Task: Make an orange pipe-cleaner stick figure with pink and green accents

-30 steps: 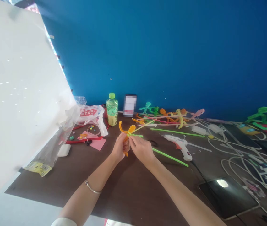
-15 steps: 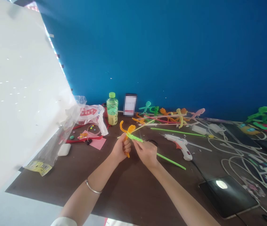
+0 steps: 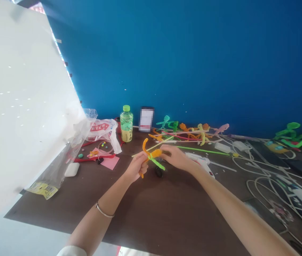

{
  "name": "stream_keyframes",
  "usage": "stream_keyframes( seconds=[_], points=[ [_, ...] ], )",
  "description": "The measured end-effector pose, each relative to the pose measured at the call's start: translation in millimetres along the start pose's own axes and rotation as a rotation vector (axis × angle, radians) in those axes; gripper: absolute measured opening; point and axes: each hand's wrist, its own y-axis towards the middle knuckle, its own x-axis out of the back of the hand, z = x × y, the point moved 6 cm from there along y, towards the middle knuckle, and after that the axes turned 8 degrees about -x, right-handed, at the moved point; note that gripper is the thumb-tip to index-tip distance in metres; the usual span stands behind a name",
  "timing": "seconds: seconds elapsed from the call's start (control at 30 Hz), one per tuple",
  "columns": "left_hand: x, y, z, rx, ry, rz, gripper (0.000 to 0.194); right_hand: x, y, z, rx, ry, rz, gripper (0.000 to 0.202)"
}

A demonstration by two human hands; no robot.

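Note:
My left hand (image 3: 137, 166) is wrapped round the lower part of an orange pipe-cleaner figure (image 3: 155, 153), whose curled arm points up. A bright green pipe-cleaner piece (image 3: 157, 164) crosses the figure and slants down to the right. The fingers of my right hand (image 3: 172, 156) pinch the right end of the orange coiled part. Just below the figure, a small dark object (image 3: 158, 172) lies on the table. Partly behind my right arm is a white glue gun (image 3: 199, 160).
Behind my hands stand a green-capped bottle (image 3: 126, 124) and a phone (image 3: 146, 120). Several pipe-cleaner figures (image 3: 201, 132) lie along the wall. White cables (image 3: 260, 185) spread at the right; a plastic bag (image 3: 101, 129) and pink paper (image 3: 110, 162) are at the left.
My right hand has moved from the green piece up and right to the orange coiled part. The figure has tilted to the right. The green stick below my right hand is no longer visible.

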Motion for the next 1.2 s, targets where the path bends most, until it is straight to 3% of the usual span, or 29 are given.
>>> stream_keyframes(
  seconds=[0.2, 0.4, 0.57, 0.7, 0.9, 1.03, 1.2],
  points=[
    [-10.0, -4, -3, -0.085, 0.306, 0.141, 0.027, 9, 17, 1, -0.019, -0.12, 0.259, 0.021],
    [-22.5, -13, -17, -0.305, 0.683, 0.139, 0.014, 14, 32, 25, -0.031, -0.216, 0.573, 0.017],
    [-33.7, -23, -24, -0.506, 1.247, 0.141, 0.015, 13, 36, 56, -0.082, -0.422, 0.71, 0.015],
    [-30.4, -22, -23, -0.575, 1.583, 0.053, 0.017, 16, 31, 79, -0.029, -0.672, 0.506, 0.012],
    [-17.4, -15, -20, -0.5, 1.671, -0.088, 0.021, -2, 5, 98, 0.209, -0.952, 0.157, 0.013],
    [-11.5, -14, -20, -0.45, 1.529, -0.128, 0.016, -17, -13, 101, 0.382, -1.049, -0.044, 0.01],
    [-6.0, -16, -27, -0.507, 1.085, -0.229, 0.012, -22, -36, 103, 0.541, -1.044, -0.339, 0.023]
  ],
)
